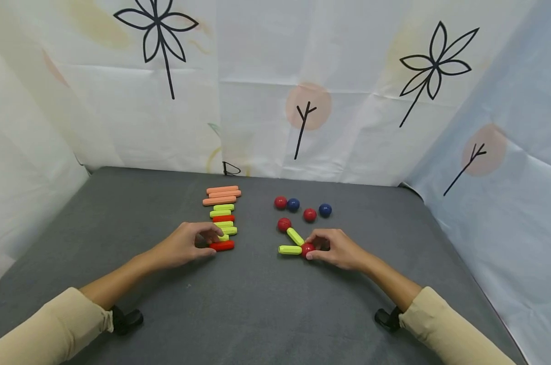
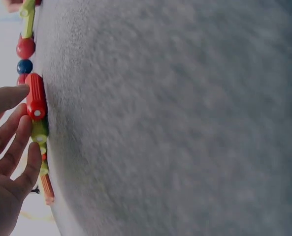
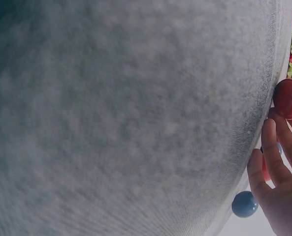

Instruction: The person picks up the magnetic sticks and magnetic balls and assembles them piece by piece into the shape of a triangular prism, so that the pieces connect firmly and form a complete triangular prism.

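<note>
On the matte gray surface (image 1: pixel 252 309), we see the right hand (image 1: pixel 338 247) pinching a glossy, round red ball (image 1: pixel 308 249), which touches two ridged lime rods (image 1: pixel 289 250). The left hand (image 1: pixel 184 247) lies at one end of a fluted red rod (image 1: pixel 225 245); we cannot tell whether it grips. It partly hides another lime rod (image 1: pixel 224 237).

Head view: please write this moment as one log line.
left hand: at front red stick; right hand: pinches red ball; two yellow-green sticks: meeting this ball
</note>
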